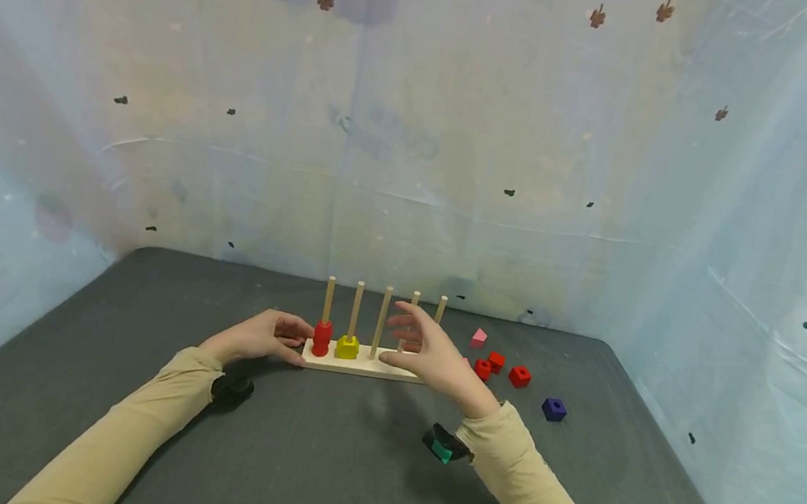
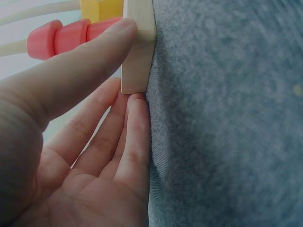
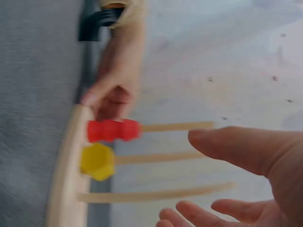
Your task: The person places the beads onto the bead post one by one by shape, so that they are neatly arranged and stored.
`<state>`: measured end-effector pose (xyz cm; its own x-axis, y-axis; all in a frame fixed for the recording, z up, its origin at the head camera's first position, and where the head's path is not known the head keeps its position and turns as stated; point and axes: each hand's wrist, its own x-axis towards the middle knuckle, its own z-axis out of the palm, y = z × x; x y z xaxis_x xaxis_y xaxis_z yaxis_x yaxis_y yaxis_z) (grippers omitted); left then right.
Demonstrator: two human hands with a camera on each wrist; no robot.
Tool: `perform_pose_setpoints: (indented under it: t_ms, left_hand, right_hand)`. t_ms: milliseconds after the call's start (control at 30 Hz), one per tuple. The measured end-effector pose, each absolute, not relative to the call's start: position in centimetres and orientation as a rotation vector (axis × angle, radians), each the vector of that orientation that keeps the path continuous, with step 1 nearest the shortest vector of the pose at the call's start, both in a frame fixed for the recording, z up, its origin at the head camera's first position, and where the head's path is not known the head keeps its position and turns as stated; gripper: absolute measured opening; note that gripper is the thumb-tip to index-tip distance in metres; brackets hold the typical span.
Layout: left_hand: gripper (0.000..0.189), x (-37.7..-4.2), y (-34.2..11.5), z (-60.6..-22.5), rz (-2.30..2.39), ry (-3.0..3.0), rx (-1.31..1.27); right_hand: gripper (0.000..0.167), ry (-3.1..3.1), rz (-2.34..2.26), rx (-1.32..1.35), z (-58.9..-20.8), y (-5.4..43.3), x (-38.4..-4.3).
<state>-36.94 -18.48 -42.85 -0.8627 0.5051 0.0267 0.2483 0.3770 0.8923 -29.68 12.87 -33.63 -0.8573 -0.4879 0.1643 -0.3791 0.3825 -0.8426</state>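
Observation:
A pale wooden peg stand (image 1: 359, 368) with several upright pegs lies on the dark surface. Red beads (image 1: 320, 339) are stacked on its leftmost peg, and a yellow bead (image 1: 346, 348) sits low on the peg beside them. My left hand (image 1: 260, 337) holds the stand's left end, thumb at the front corner and fingertips against the end (image 2: 135, 71). Over the right half of the stand, my right hand (image 1: 435, 361) is raised with thumb and fingers spread apart and nothing between them. It hides part of the right-hand pegs in the head view.
Right of the stand lie loose red blocks (image 1: 520, 376), a pink block (image 1: 479, 338) and a purple block (image 1: 554, 409) with a hole. A pale patterned sheet (image 1: 420, 119) hangs behind the dark table (image 1: 317, 460) and along its sides.

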Motion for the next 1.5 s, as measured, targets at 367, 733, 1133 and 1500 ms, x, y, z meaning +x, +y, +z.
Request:
perform_pose_setpoints:
  t_ms: [367,733,1133,1500]
  left_hand:
    - [0.06,-36.8,-18.3,-42.7,1.474,2.389,0.68]
    - [0.06,-36.7,-18.5,-42.7,1.478,2.402,0.654]
    - [0.058,-36.7,-18.5,-42.7,1.46,2.407,0.674]
    - [0.058,-36.7,-18.7,-42.8,1.491,2.393,0.663]
  right_hand:
    - [0.076,2.478,-1.644,-0.762,-29.8,17.8,-29.3]
    - [0.071,2.494,-1.747,-0.558,-29.6,22.5,-31.4]
    - [0.06,2.482,-1.583,-0.428,-33.4,24.1,-34.5]
    - [0.054,2.395,-1.498,-0.468,-35.4,23.7,-35.5]
